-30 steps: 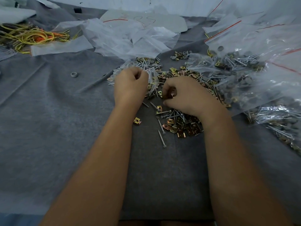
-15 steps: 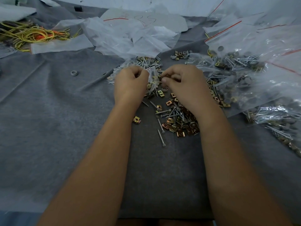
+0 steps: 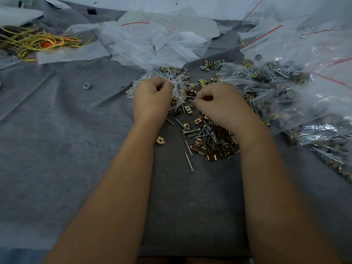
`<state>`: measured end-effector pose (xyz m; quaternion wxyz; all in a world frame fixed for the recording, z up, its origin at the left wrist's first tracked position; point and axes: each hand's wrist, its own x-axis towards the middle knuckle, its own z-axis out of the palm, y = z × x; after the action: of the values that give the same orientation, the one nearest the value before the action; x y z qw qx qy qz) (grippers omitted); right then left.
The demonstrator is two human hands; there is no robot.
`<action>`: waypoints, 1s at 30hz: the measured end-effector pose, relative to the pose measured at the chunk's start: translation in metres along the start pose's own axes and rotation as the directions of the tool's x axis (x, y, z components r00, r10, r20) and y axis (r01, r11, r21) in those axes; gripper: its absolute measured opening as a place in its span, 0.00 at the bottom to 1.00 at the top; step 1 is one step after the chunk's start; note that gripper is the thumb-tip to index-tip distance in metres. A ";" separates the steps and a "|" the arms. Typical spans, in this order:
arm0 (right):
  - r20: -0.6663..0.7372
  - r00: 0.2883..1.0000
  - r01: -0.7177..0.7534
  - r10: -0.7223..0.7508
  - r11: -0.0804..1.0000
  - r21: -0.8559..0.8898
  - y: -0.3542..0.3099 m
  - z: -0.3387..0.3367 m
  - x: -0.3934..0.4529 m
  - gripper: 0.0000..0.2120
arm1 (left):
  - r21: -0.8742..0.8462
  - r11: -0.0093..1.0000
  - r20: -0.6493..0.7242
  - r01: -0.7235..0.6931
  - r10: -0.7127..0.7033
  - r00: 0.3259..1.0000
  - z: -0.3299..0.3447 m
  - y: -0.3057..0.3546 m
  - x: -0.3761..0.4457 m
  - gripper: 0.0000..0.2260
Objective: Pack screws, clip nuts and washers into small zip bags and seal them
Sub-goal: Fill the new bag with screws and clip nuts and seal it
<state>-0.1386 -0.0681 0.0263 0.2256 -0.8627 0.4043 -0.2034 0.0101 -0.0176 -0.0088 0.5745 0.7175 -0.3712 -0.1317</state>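
Observation:
My left hand (image 3: 151,98) grips the top of a small clear zip bag (image 3: 179,96) that holds screws and a brass clip nut. My right hand (image 3: 219,103) is curled just right of the bag, its fingertips pinched together over the loose pile; what they pinch is too small to tell. Brass clip nuts (image 3: 215,143) and silver screws (image 3: 189,161) lie scattered on the grey cloth below both hands. Grey washers (image 3: 152,76) sit behind my left hand.
Large clear bags of screws, nuts and washers (image 3: 285,88) crowd the right side. Empty zip bags (image 3: 144,44) lie at the back. Yellow and orange wires (image 3: 38,41) sit at the far left. A lone grey washer (image 3: 87,86) rests on the grey cloth (image 3: 57,149).
My right hand went up to the bag's mouth half a second ago, then came back down and right to the loose pile. My left hand stayed holding the bag.

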 end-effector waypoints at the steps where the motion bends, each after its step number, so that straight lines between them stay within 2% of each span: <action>1: 0.085 0.996 -0.015 0.016 1.000 -0.008 0.002 -0.003 0.000 0.05 | -0.001 1.000 -0.002 0.003 -0.003 1.000 0.000 0.000 0.000 0.10; 2: 0.166 0.985 -0.032 0.033 0.999 -0.007 0.003 -0.006 -0.001 0.03 | -0.001 1.000 -0.006 0.004 -0.004 1.000 0.000 0.001 0.000 0.10; 4: 0.289 0.955 -0.060 0.058 0.998 -0.003 0.004 -0.007 -0.002 0.06 | -0.002 1.000 -0.007 0.004 -0.004 1.000 -0.001 0.001 0.000 0.10; 6: 0.311 0.948 -0.065 0.066 0.998 -0.016 0.004 -0.007 -0.002 0.09 | -0.005 1.000 0.001 0.004 -0.004 1.000 -0.001 0.000 0.000 0.10; 12: 0.189 0.980 -0.036 0.058 0.992 -0.117 0.002 0.001 0.000 0.09 | -0.011 1.000 0.005 0.003 -0.003 1.000 -0.001 0.000 0.001 0.11; 15: 0.102 0.995 0.001 0.018 0.983 -0.185 0.003 0.005 0.001 0.04 | -0.024 1.000 0.002 -0.003 0.003 1.000 -0.001 0.000 0.000 0.11; 18: -0.081 0.996 0.020 -0.022 0.999 -0.029 0.004 0.005 0.001 0.06 | -0.048 0.999 -0.001 -0.019 0.019 1.000 -0.002 0.001 -0.001 0.10; 22: -0.285 0.956 0.125 -0.069 0.975 0.182 -0.008 0.012 0.002 0.05 | -0.031 0.998 0.024 -0.053 0.054 0.998 -0.003 0.004 -0.003 0.09; 24: -0.278 0.957 0.155 -0.087 0.960 0.234 -0.015 0.017 0.002 0.03 | -0.018 0.997 0.042 -0.072 0.072 0.996 -0.003 0.004 -0.003 0.09; 26: -0.216 0.972 0.151 -0.095 0.955 0.255 -0.017 0.019 0.003 0.10 | -0.022 0.997 0.031 -0.071 0.072 0.997 -0.002 0.004 -0.002 0.10; 30: -0.173 0.983 0.081 -0.058 0.989 0.126 -0.010 0.009 0.002 0.10 | -0.024 0.999 -0.030 -0.031 0.030 0.999 -0.001 0.001 0.000 0.11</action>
<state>-0.1267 -0.0620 0.0248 0.2401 -0.8392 0.3771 -0.3097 0.0103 -0.0171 -0.0079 0.5907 0.7066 -0.3718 -0.1168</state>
